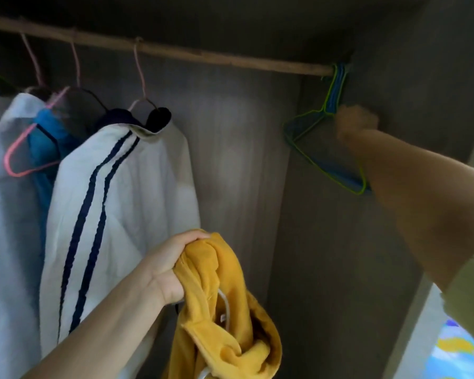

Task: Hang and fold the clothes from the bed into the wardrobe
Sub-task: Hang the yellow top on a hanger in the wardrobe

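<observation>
Up close inside the wardrobe (257,160), the left hand (173,266) grips a bunched yellow garment (225,310) low in the middle of the view, fingers curled over the top of the cloth and thumb beneath. The soft fabric hangs down from the fist in folds, and a thin white cord or loop shows among them.

The right hand (356,121) reaches up and to the right, at the bundle of empty hangers (326,143), green and blue wire ones, that hang together at the far right end of the wooden rail (203,57). That hand is blurred, so I cannot tell whether it is gripping a hanger or only touching the bundle. The forearm crosses in front of the lower corner of the hangers, and a pale green sleeve (471,296) covers the upper arm at the right edge.

On the left part of the rail hang clothes on pink hangers: a white jacket with two dark stripes (115,201) nearest the middle, a blue garment (47,143) behind it, and another white garment (3,187) at the left edge. A pink hanger (25,157) dangles loose in front of the blue one. Between the striped jacket and the bundle of hangers the rail is bare, with the grey back panel behind it.

At the bottom right corner, outside the wardrobe, a patch of bright patterned fabric (454,348) shows in blue, yellow and white.
</observation>
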`<move>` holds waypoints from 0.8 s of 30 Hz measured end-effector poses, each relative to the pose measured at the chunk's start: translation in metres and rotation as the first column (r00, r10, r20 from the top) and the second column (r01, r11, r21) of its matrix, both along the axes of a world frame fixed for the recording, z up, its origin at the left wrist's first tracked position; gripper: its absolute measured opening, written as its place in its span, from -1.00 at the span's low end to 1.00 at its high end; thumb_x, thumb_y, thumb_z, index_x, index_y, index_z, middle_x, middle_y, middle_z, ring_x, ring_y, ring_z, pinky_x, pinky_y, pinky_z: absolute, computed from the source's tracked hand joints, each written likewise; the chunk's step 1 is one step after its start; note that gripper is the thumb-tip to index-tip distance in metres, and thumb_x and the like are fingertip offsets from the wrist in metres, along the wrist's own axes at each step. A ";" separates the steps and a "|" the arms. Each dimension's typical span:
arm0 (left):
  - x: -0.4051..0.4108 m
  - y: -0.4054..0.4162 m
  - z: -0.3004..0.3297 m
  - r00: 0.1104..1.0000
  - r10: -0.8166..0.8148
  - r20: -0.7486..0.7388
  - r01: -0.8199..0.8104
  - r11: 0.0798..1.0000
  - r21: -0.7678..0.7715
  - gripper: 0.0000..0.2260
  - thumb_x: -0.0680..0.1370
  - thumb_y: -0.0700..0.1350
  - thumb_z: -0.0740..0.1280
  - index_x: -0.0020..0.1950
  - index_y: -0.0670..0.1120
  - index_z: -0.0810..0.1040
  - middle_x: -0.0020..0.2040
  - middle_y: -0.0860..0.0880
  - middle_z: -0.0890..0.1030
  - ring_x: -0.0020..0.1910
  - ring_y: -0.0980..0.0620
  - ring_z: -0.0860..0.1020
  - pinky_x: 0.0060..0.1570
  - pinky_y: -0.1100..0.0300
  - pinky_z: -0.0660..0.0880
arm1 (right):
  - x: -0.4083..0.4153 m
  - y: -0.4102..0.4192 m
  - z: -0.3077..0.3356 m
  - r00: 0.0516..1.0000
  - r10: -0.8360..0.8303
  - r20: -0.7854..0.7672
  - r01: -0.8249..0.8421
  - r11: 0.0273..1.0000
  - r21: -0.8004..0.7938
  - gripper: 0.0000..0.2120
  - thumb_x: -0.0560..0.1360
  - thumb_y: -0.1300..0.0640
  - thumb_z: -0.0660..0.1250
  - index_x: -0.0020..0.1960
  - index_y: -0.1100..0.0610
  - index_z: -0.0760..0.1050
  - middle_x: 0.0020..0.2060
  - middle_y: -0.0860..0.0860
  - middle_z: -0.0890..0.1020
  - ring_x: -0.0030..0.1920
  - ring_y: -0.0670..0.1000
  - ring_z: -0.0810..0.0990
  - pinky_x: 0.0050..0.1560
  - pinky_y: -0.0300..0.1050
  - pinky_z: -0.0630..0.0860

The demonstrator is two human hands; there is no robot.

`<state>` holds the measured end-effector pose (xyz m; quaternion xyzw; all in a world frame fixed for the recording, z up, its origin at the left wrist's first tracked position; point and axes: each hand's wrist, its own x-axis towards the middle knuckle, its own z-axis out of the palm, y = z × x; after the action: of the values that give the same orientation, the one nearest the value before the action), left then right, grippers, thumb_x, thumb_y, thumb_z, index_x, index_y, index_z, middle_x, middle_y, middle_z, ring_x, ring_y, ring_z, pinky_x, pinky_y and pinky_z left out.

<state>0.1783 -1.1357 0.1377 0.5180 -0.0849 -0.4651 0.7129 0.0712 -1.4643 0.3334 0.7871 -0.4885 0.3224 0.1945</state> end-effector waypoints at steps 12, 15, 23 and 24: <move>0.018 0.019 0.007 0.999 -0.031 0.007 0.030 0.994 0.101 -0.55 0.29 -0.09 0.54 0.12 -0.22 0.61 -0.04 -0.29 0.65 -0.06 -0.27 0.61 -0.05 -0.16 0.58 | 0.004 0.006 0.009 0.998 -0.041 -0.054 0.047 0.993 0.112 -0.71 0.56 0.32 0.19 0.26 0.33 0.47 0.23 0.28 0.53 0.24 0.28 0.51 0.16 0.15 0.45; 0.022 0.025 0.007 0.999 -0.041 0.016 0.038 0.993 0.115 -0.57 0.30 -0.10 0.52 0.12 -0.21 0.62 -0.06 -0.28 0.66 -0.07 -0.26 0.61 -0.02 -0.17 0.57 | 0.012 0.010 0.009 0.999 -0.038 -0.031 0.040 0.996 0.084 -0.73 0.56 0.32 0.19 0.22 0.34 0.50 0.21 0.30 0.54 0.23 0.29 0.51 0.18 0.14 0.43; 0.023 0.028 -0.003 1.000 -0.017 -0.003 0.017 0.992 0.126 -0.64 0.37 -0.08 0.49 0.10 -0.22 0.62 -0.05 -0.31 0.66 -0.08 -0.28 0.61 -0.10 -0.12 0.58 | 0.023 0.006 0.004 0.997 -0.039 -0.059 0.041 0.999 0.022 -0.70 0.55 0.31 0.22 0.26 0.32 0.48 0.22 0.30 0.53 0.25 0.29 0.50 0.19 0.14 0.43; 0.024 0.027 -0.003 1.000 -0.006 -0.003 0.006 0.992 0.123 -0.65 0.37 -0.09 0.50 0.09 -0.22 0.62 -0.05 -0.31 0.66 -0.07 -0.28 0.61 -0.10 -0.12 0.58 | 0.025 0.007 0.005 1.000 -0.001 0.013 0.000 1.000 0.011 -0.70 0.55 0.33 0.17 0.26 0.34 0.46 0.21 0.33 0.53 0.23 0.32 0.51 0.17 0.16 0.44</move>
<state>0.2019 -1.1085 0.1352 0.5599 -0.0565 -0.4722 0.6785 0.0962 -1.4572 0.3385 0.7860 -0.4916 0.3247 0.1873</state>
